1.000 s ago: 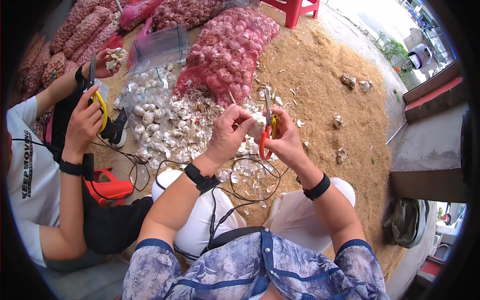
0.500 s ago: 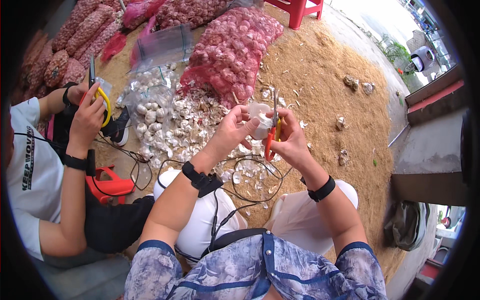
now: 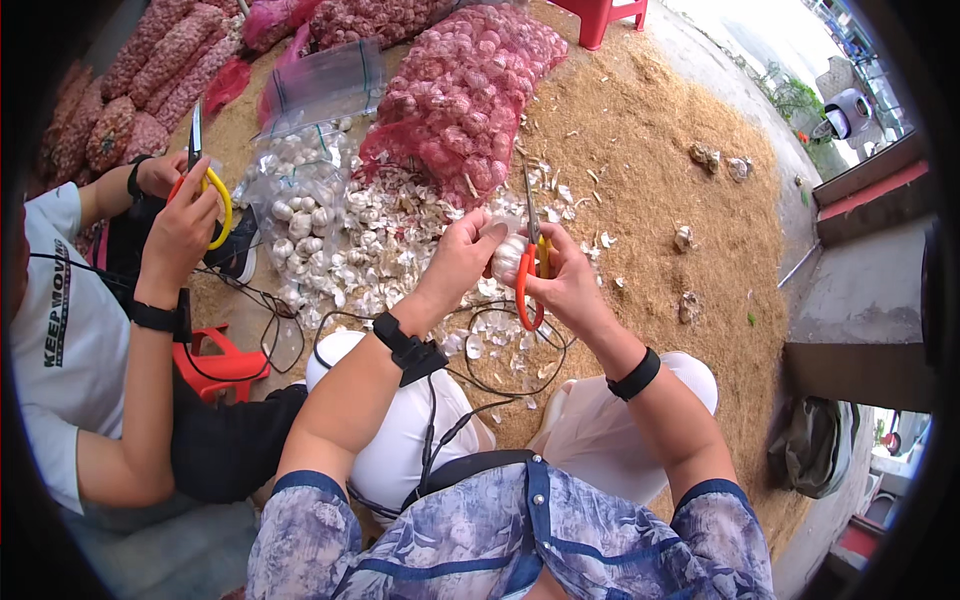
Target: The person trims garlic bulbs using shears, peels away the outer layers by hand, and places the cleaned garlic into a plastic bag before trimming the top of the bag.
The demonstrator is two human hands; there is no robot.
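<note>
Between my hands is a white garlic bulb. My left hand is closed on its left side, thumb on top, where a pale flap of skin stands up. My right hand is closed around scissors with red and yellow handles, their blades pointing away from me. Its thumb lies close against the bulb; whether it also grips the bulb is hard to tell. Below and beyond my hands, peeled garlic skins litter the ground. Trimmed bulbs fill a clear plastic bag at the left.
Pink mesh sacks of garlic lie ahead and far left. A person on my left holds scissors too. Black cables loop below my hands. A red stool stands at left, another far ahead. Husks cover the ground.
The garlic and both hands have shifted slightly left. The skin flap looks smaller and more of the bulb shows. The scissors have moved left and tilted with my right hand.
</note>
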